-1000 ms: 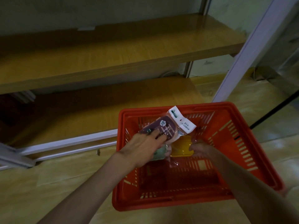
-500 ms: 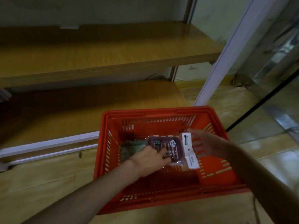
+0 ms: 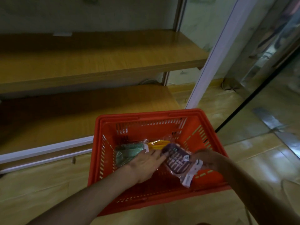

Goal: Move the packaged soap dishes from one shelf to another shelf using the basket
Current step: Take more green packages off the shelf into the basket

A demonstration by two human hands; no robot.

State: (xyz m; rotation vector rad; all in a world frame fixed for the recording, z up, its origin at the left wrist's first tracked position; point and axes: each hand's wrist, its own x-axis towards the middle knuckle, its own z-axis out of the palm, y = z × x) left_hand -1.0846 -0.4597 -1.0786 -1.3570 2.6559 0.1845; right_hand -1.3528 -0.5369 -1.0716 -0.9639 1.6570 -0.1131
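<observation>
Head view: the purple soap dish package (image 3: 177, 161) is held over the red basket (image 3: 211, 137), pinched at its near end by the right hand (image 3: 207, 159); the left hand (image 3: 146, 161) lies flat, fingertips touching its far end. Its long axis runs diagonally, white header card towards the person. A slip of the glossy wrapper from the light pinch is judged the likeliest failure

Purple soap dish (image 3: 177, 161) now tilted toward right hand (image 3: 207, 159) (yellow pack (image 3: 156, 144) uncovered).

Dim, murky pic; glare on floor tiles (image 3: 263, 153) at right, shelves (image 3: 97, 62) shadowed, soft focus, wide-angle bending at edges.
</observation>
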